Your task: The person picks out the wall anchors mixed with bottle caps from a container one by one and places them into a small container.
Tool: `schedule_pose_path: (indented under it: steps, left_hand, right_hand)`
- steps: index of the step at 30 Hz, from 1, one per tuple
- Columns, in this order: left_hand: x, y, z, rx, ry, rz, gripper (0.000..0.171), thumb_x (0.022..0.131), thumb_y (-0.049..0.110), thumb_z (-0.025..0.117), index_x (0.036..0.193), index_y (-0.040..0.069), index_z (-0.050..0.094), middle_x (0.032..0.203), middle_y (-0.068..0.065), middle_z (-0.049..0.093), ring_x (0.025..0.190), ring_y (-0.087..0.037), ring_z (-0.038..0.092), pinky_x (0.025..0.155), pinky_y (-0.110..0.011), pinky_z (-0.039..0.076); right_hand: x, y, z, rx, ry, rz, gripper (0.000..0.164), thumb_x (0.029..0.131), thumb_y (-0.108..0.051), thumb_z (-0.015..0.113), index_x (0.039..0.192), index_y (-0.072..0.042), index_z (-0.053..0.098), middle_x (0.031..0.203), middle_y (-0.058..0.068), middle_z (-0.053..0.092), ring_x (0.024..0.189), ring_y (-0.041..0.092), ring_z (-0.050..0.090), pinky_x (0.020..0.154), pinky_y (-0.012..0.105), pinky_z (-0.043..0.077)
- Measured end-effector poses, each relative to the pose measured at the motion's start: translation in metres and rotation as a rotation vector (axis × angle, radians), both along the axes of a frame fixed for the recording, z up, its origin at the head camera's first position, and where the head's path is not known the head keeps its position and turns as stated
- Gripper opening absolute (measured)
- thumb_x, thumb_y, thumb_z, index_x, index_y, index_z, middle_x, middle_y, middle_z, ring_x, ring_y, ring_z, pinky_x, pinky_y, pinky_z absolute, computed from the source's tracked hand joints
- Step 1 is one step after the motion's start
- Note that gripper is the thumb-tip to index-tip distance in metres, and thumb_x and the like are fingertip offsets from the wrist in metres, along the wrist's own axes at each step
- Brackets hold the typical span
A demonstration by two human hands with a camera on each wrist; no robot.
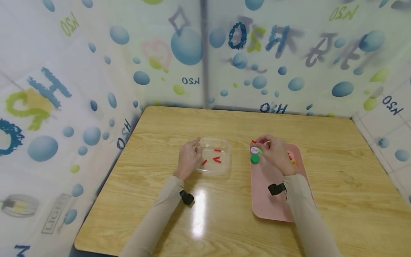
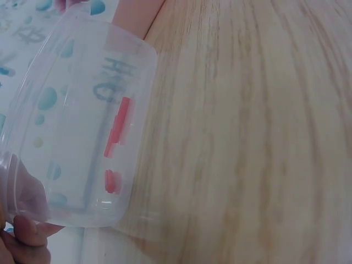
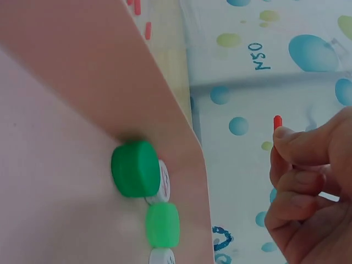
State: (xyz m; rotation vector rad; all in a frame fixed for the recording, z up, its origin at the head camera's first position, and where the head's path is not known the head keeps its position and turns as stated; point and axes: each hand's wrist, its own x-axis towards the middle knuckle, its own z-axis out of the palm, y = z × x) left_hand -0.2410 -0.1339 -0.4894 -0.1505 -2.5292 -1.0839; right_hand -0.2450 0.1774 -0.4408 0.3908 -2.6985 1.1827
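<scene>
My left hand (image 1: pixel 188 159) grips the left rim of a clear plastic container (image 1: pixel 213 172), its fingers at the wall in the left wrist view. Inside the container lie several short red sticks (image 1: pixel 217 150), which also show through the plastic wall (image 2: pixel 118 127) from the side. Over the far left corner of a pink tray (image 1: pixel 266 200), my right hand (image 1: pixel 273 151) pinches one small red stick (image 3: pixel 278 121) between thumb and fingertip. Below that hand, a dark green bottle cap (image 3: pixel 135 169), a light green cap (image 3: pixel 163 225) and white caps (image 3: pixel 162 256) sit in the tray.
Small red and yellow pieces (image 1: pixel 293 160) lie at the tray's right side, partly behind the right hand. Container and tray stand apart on a wooden table (image 1: pixel 154 142). A patterned curtain (image 1: pixel 224 71) hangs behind the far table edge.
</scene>
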Motion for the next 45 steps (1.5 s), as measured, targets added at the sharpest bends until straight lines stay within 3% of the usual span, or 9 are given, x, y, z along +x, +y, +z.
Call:
schedule_pose_path:
  steps: [6, 13, 20, 27, 36, 45]
  left_hand:
    - [0.000, 0.000, 0.001, -0.005, -0.008, -0.005, 0.047, 0.083, -0.007, 0.055, 0.129, -0.005, 0.067, 0.102, -0.022, 0.076, 0.046, -0.005, 0.024, 0.043, -0.019, 0.024]
    - [-0.001, -0.001, 0.002, -0.018, -0.045, 0.019, 0.049, 0.084, -0.005, 0.056, 0.132, 0.000, 0.067, 0.104, -0.018, 0.077, 0.055, -0.010, 0.033, 0.051, -0.022, 0.030]
    - [0.002, -0.002, 0.001, -0.016, -0.049, 0.012, 0.049, 0.084, -0.006, 0.056, 0.131, -0.001, 0.066, 0.105, -0.019, 0.077, 0.051, -0.009, 0.031, 0.049, -0.023, 0.030]
    - [0.001, -0.001, 0.001, -0.018, -0.067, 0.006, 0.049, 0.085, -0.006, 0.055, 0.133, 0.000, 0.066, 0.106, -0.019, 0.077, 0.049, -0.007, 0.028, 0.048, -0.022, 0.028]
    - [-0.001, -0.001, 0.002, -0.044, -0.012, 0.012, 0.048, 0.084, -0.006, 0.057, 0.130, -0.002, 0.067, 0.102, -0.018, 0.077, 0.052, -0.008, 0.029, 0.051, -0.023, 0.029]
    - [-0.001, 0.000, 0.003, -0.054, -0.004, 0.021, 0.047, 0.084, -0.004, 0.057, 0.130, -0.002, 0.067, 0.102, -0.017, 0.077, 0.055, -0.011, 0.033, 0.054, -0.025, 0.031]
  right_hand:
    - [-0.002, -0.014, 0.003, -0.022, -0.030, 0.026, 0.013, 0.096, -0.011, 0.068, 0.105, -0.002, 0.071, 0.087, 0.015, 0.067, 0.066, 0.021, 0.049, 0.053, 0.023, 0.039]
    - [-0.003, -0.028, 0.006, -0.007, -0.037, 0.038, 0.012, 0.096, -0.013, 0.068, 0.106, -0.005, 0.071, 0.082, 0.010, 0.064, 0.065, 0.020, 0.049, 0.053, 0.023, 0.040]
    - [0.000, -0.044, 0.003, -0.053, -0.019, 0.082, 0.011, 0.095, -0.010, 0.069, 0.102, -0.003, 0.072, 0.085, 0.012, 0.066, 0.062, 0.018, 0.046, 0.053, 0.023, 0.037]
    - [0.001, -0.061, 0.005, -0.047, -0.058, 0.089, 0.012, 0.096, -0.013, 0.068, 0.105, -0.006, 0.072, 0.089, 0.011, 0.066, 0.065, 0.021, 0.047, 0.053, 0.025, 0.037]
    - [-0.001, -0.080, 0.003, -0.075, -0.075, 0.155, 0.011, 0.095, -0.011, 0.069, 0.103, -0.004, 0.071, 0.091, 0.011, 0.067, 0.065, 0.020, 0.047, 0.055, 0.024, 0.038]
    - [-0.005, -0.100, -0.003, -0.051, -0.037, 0.217, 0.009, 0.093, -0.015, 0.073, 0.097, -0.007, 0.076, 0.081, 0.006, 0.071, 0.061, 0.015, 0.049, 0.054, 0.022, 0.038]
